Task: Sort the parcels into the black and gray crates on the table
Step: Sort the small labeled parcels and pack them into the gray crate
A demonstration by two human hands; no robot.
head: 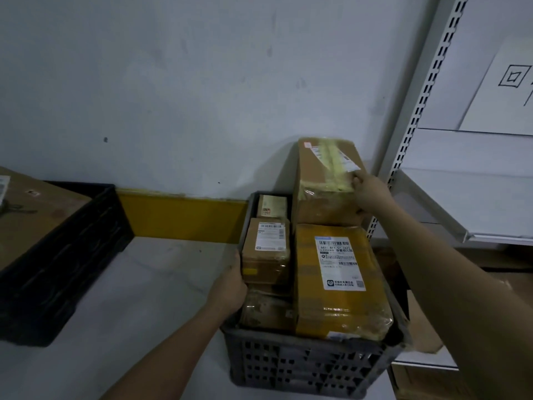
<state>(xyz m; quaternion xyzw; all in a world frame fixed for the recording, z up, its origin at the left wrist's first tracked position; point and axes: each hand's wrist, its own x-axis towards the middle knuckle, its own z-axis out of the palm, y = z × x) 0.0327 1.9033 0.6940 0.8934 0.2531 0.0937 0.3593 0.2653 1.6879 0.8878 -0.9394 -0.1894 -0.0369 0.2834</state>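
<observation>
A gray crate (300, 362) full of cardboard parcels stands at the table's right end. My right hand (372, 193) grips the right side of a tall brown parcel (320, 180) that stands tilted at the crate's far right corner against the wall. In front of it lies a large yellow-taped parcel (340, 281) with a white label. My left hand (230, 287) holds the crate's left rim beside a small labelled parcel (266, 252). Another small parcel (272, 206) lies at the far left of the crate. A black crate (66, 261) holding a big brown box (26, 215) stands at the left.
The white table (138, 298) stretches between the two crates. A white wall with a yellow strip (181, 217) runs behind. A white metal shelf rack (467, 197) stands at the right, with cardboard boxes (424, 327) below it.
</observation>
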